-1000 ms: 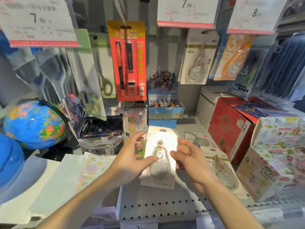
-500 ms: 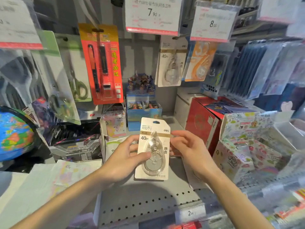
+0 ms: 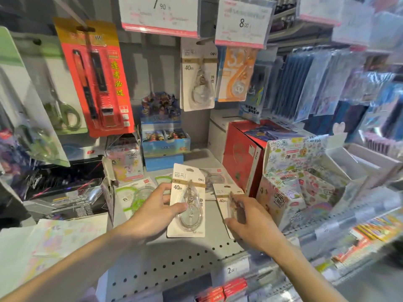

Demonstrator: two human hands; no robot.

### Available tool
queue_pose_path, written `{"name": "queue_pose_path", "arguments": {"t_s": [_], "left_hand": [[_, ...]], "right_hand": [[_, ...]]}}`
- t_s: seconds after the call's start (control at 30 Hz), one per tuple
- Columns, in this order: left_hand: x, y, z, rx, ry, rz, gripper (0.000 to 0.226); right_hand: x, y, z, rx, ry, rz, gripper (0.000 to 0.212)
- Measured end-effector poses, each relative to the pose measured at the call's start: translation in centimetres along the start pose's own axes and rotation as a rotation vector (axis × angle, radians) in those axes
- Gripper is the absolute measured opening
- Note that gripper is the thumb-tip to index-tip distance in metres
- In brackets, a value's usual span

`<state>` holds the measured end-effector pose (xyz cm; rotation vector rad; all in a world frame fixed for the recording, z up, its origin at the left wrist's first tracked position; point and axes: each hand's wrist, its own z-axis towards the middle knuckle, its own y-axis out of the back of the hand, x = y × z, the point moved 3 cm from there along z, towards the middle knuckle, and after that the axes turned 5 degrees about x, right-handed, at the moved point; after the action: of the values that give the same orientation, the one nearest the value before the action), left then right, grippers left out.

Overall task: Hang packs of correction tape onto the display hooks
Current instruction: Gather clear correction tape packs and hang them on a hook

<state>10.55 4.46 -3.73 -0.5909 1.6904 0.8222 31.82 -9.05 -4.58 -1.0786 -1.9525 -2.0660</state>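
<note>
My left hand (image 3: 152, 212) holds a white pack of correction tape (image 3: 188, 201) upright by its left edge, thumb over the clear dispenser. My right hand (image 3: 250, 221) grips a second pack (image 3: 224, 197) that lies on the shelf to the right; my fingers hide most of it. Another pack (image 3: 212, 177) lies flat behind them. One matching pack (image 3: 198, 77) hangs on a display hook (image 3: 204, 41) above, under the 7.90 price tag (image 3: 160, 13). An orange correction tape pack (image 3: 236, 75) hangs to its right.
A red pen pack (image 3: 96, 77) and scissors packs (image 3: 63, 110) hang at left. On the perforated grey shelf (image 3: 174, 264) stand a blue card box (image 3: 163, 144), a red box (image 3: 242, 158) and patterned boxes (image 3: 292, 184). Green tape packs (image 3: 135, 195) lie left of my hand.
My right hand let go of the pack held by my left hand and dropped to the right onto a second pack on the shelf. The view shifted further right.
</note>
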Motion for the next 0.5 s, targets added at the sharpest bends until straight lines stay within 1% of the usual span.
{"name": "queue_pose_path", "arguments": {"t_s": [0.07, 0.23, 0.3, 0.4, 0.5], "left_hand": [[0.2, 0.2, 0.1, -0.007, 0.003, -0.016, 0.044], [0.6, 0.8, 0.0, -0.034, 0.011, -0.096, 0.041], [0.5, 1.1, -0.1, -0.064, 0.022, -0.156, 0.042], [0.2, 1.4, -0.4, -0.086, 0.021, -0.236, 0.038], [-0.3, 1.6, -0.9, -0.076, 0.002, -0.276, 0.037]], "right_hand": [[0.0, 0.1, 0.0, -0.036, 0.02, 0.025, 0.067], [0.4, 0.9, -0.1, -0.154, 0.163, 0.167, 0.071], [1.2, 1.0, 0.0, -0.143, 0.206, 0.246, 0.073], [2.9, 0.6, 0.4, -0.091, 0.28, 0.315, 0.072], [4.7, -0.4, 0.8, -0.055, 0.347, 0.336, 0.082]]}}
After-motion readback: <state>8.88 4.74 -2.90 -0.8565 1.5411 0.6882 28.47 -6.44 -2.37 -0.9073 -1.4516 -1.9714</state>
